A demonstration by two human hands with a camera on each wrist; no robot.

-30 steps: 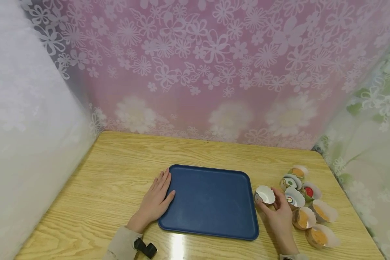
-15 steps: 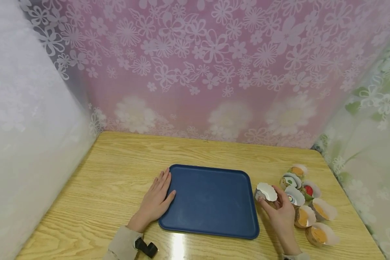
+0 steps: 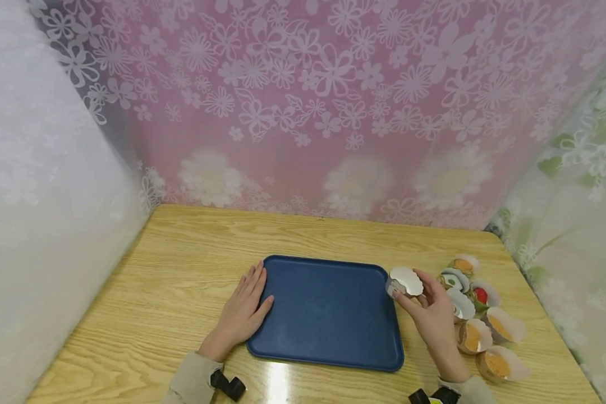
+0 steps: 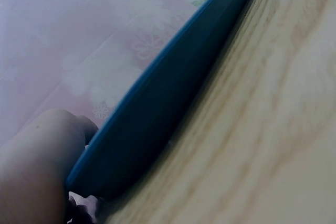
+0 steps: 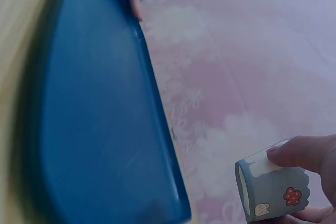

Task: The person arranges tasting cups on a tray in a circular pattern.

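Now pinching the grey, scallop-rimmed paper cup (image 3: 406, 280) in the right hand (image 3: 432, 313), by one end of the blue, rectangular plastic tray (image 3: 328, 314), lengthwise between hands; resting the left hand (image 3: 244, 306) straight-fingered on the other.

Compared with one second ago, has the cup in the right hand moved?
Yes. In the head view, the cup in the right hand has shifted up the picture and slightly left, toward the far right corner of the blue tray.

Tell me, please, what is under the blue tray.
The wooden table shows around the blue tray, which appears to rest on it; whatever lies directly beneath is covered in every view.
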